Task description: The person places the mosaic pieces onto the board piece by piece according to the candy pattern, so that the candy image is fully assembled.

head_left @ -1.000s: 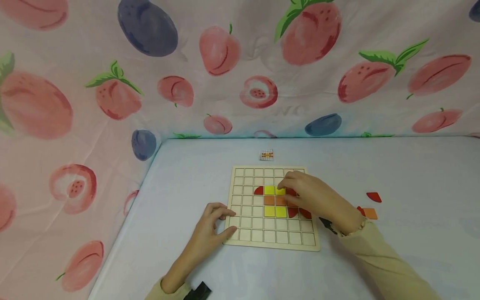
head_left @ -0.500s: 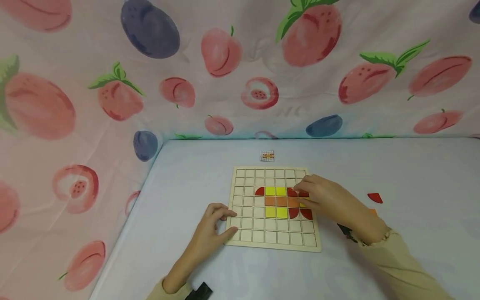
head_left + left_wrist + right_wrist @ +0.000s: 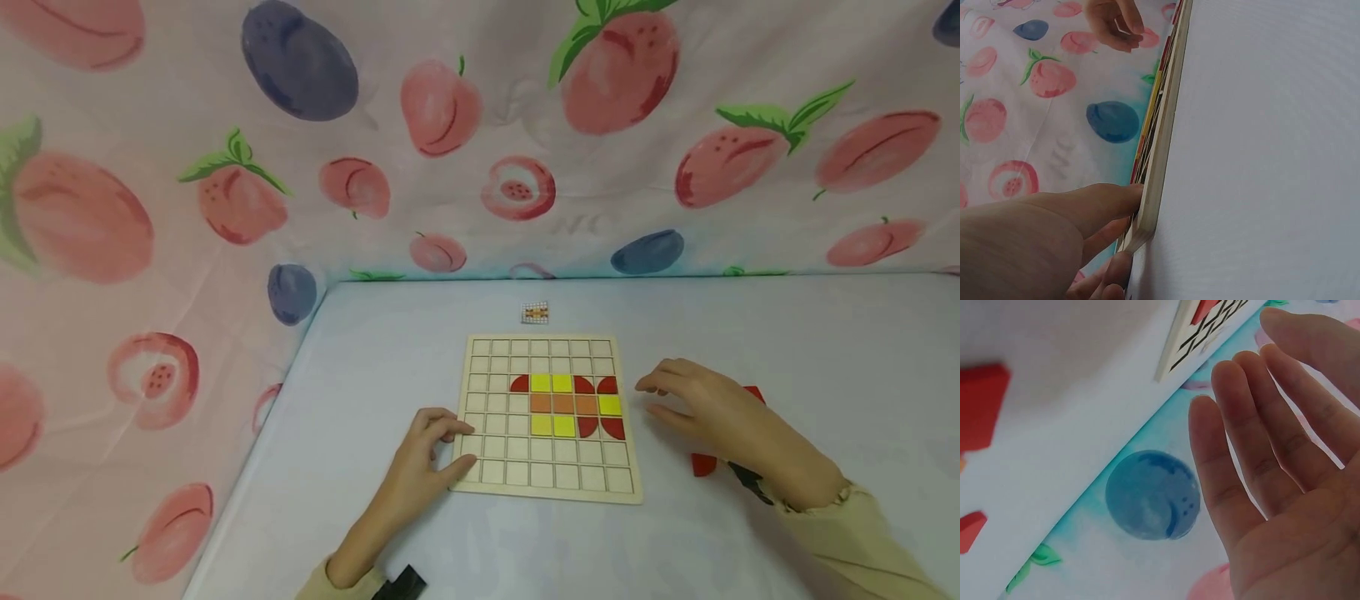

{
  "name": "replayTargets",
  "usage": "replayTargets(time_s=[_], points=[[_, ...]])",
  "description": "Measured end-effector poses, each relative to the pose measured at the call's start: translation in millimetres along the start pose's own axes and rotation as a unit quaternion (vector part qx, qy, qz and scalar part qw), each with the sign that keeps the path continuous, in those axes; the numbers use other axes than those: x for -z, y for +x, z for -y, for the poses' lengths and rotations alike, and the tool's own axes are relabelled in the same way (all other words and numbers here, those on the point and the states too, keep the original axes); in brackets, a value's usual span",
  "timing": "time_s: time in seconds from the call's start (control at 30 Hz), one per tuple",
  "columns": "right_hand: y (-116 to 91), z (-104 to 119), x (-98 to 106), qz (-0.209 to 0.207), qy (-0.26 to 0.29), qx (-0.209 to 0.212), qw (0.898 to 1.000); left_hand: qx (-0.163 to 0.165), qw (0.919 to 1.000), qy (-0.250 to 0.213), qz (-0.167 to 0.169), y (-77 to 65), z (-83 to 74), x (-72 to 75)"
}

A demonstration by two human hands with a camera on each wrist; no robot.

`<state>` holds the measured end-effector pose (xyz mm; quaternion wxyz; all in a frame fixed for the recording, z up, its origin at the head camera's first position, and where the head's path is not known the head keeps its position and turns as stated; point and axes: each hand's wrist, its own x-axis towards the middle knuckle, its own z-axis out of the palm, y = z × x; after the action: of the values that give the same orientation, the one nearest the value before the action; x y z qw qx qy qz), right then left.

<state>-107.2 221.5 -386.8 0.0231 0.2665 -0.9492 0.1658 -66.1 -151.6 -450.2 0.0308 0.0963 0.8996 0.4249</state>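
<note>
A square wooden grid board (image 3: 517, 472) lies on the table with yellow squares (image 3: 551, 383), orange squares (image 3: 562, 404) and dark red rounded pieces (image 3: 612, 428) in its cells. At the board's left edge, near the front corner, my left hand (image 3: 417, 454) rests with thumb and fingertips touching the rim. Its thumb (image 3: 1116, 203) lies over the board's edge in the left wrist view. To the right of the board hovers my right hand (image 3: 697, 400), holding nothing. The right wrist view shows its fingers (image 3: 1238, 419) loosely extended and its palm bare.
A small printed card (image 3: 535, 313) with a coloured grid pattern lies behind the board. Loose red pieces (image 3: 703, 464) lie by my right hand, partly hidden by it. A fruit-patterned cloth (image 3: 442, 192) rises at the back and left of the table.
My right hand has moved right, from above the pieces to beside the board, uncovering a yellow square and red pieces at the right side. My left hand stays at the rim.
</note>
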Motion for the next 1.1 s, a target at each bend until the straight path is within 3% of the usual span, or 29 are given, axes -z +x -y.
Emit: replayTargets(time_s=[1.1], points=[[-37.0, -60.6, 7.5, 0.011, -0.007, -0.069, 0.998, 0.001, 1.0000, 0.000, 0.001, -0.4, 0.6, 0.6]])
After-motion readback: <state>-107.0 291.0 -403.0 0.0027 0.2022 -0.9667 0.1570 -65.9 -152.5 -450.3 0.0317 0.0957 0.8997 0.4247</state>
